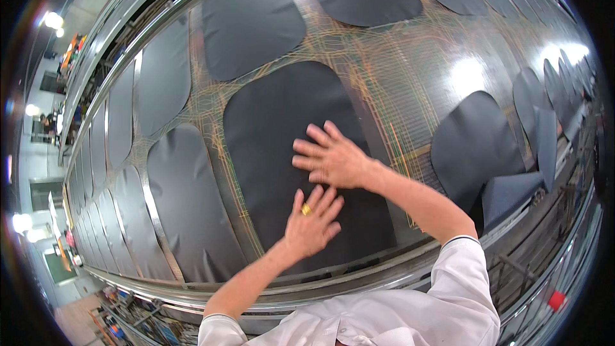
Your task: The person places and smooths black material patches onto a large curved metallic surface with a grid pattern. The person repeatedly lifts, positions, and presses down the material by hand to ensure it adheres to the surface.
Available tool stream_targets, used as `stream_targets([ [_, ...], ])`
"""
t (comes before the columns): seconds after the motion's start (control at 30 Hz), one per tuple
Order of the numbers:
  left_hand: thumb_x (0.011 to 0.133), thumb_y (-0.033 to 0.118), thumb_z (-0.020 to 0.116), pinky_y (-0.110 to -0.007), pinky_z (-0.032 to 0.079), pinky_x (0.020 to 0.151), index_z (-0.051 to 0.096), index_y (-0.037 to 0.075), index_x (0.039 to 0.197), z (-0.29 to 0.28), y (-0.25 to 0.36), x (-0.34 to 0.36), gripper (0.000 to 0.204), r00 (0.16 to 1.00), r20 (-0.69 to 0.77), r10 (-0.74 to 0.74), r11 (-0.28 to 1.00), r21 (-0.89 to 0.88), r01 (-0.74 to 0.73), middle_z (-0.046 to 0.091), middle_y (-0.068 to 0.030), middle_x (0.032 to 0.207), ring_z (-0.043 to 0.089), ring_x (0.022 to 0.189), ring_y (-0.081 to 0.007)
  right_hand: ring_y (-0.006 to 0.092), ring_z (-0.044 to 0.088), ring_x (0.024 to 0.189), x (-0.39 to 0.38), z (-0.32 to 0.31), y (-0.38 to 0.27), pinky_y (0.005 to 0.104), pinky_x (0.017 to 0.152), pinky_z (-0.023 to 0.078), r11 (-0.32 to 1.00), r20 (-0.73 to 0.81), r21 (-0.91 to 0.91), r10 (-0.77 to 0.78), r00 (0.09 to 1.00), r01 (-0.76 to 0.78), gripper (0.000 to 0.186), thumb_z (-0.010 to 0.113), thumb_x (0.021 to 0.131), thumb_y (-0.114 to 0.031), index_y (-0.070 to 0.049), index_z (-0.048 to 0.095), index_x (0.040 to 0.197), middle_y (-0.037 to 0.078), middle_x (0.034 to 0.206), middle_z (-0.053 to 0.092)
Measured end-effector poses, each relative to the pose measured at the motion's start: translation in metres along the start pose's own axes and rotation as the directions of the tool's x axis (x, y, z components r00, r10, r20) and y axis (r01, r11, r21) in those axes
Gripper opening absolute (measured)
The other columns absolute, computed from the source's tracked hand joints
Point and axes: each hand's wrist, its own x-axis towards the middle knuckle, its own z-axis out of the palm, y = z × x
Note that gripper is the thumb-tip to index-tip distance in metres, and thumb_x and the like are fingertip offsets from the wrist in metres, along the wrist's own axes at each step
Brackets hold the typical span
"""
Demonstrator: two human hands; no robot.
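Observation:
A large dark grey sheet piece with rounded corners [282, 115] lies flat on the long table right in front of me. Both my hands rest over it, palms down. My left hand [312, 223], with a yellow ring on one finger, has its fingers spread near the lower middle of the sheet. Just above and to the right, my right hand [335, 157] is spread out too, its fingers pointing left. Neither hand grips anything. Whether the palms press on the sheet cannot be told.
Similar dark pieces lie in rows, one [173, 186] to the left and one [250, 22] beyond. At right, a piece [477, 141] lies near a folded grey sheet [509, 195] at the table edge. Coloured lines cover the shiny tabletop [397, 83]. A metal rail [371, 275] borders the near side.

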Motion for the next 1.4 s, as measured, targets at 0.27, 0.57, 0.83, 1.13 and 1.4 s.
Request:
stream_targets([
  [0.27,0.099,0.042,0.039,-0.061,0.013,0.113,0.033,0.017,0.149,-0.045,-0.206,0.102,0.056,0.778,-0.463,-0.424,0.847,0.102,0.522,0.026,-0.011,0.156,0.022,0.144,-0.0358,0.0331,0.015,0.146,0.087,-0.001,0.114,0.0551,0.117,0.009,0.885,-0.075,-0.264,0.377,0.923,-0.383,0.056,0.034,0.099,-0.053,-0.025,0.036,0.147,0.003,0.156,0.027],
  [0.57,0.096,0.035,0.045,-0.065,0.017,0.109,0.039,0.008,0.143,-0.038,-0.18,0.059,0.055,0.802,-0.48,-0.356,0.835,0.221,0.503,0.026,-0.0184,0.153,0.02,0.14,-0.0472,0.0403,0.03,0.134,0.046,0.012,-0.062,0.0589,0.109,0.023,0.933,-0.107,-0.054,0.35,0.931,-0.357,0.06,0.06,0.086,-0.04,-0.009,0.048,0.136,0.013,0.145,0.038],
  [0.83,0.089,0.031,0.056,-0.056,0.013,0.114,0.036,0.008,0.146,0.02,-0.018,-0.088,0.065,0.936,-0.158,-0.314,0.93,0.145,0.337,0.023,-0.0155,0.156,0.017,0.144,-0.0376,0.0341,0.018,0.144,-0.123,0.035,-0.237,0.0536,0.117,0.01,0.947,0.104,0.32,-0.044,0.994,0.008,0.061,0.05,0.09,-0.05,-0.01,0.051,0.136,0.01,0.153,0.032],
  [1.13,0.095,0.033,0.048,-0.055,0.01,0.116,0.031,0.007,0.148,0.04,0.009,-0.132,0.062,0.907,-0.183,-0.38,0.888,0.204,0.413,0.019,-0.0157,0.158,0.017,0.145,-0.0367,0.03,0.05,0.115,-0.132,-0.013,-0.238,0.0469,0.099,0.036,0.921,0.152,0.339,0.146,0.978,-0.19,0.033,0.063,0.086,-0.033,-0.004,0.06,0.102,0.011,0.111,0.059],
  [1.4,0.089,0.02,0.064,-0.043,0.044,0.091,0.058,-0.001,0.119,0.007,0.054,-0.118,0.036,0.9,-0.268,-0.343,0.932,-0.216,0.291,0.063,-0.0141,0.113,0.059,0.106,-0.0289,0.0333,0.061,0.102,-0.265,-0.186,-0.197,0.0438,0.089,0.048,0.427,-0.092,0.218,0.904,0.417,-0.878,0.033,0.059,0.087,-0.031,-0.006,0.065,0.109,0.017,0.105,0.066],
])
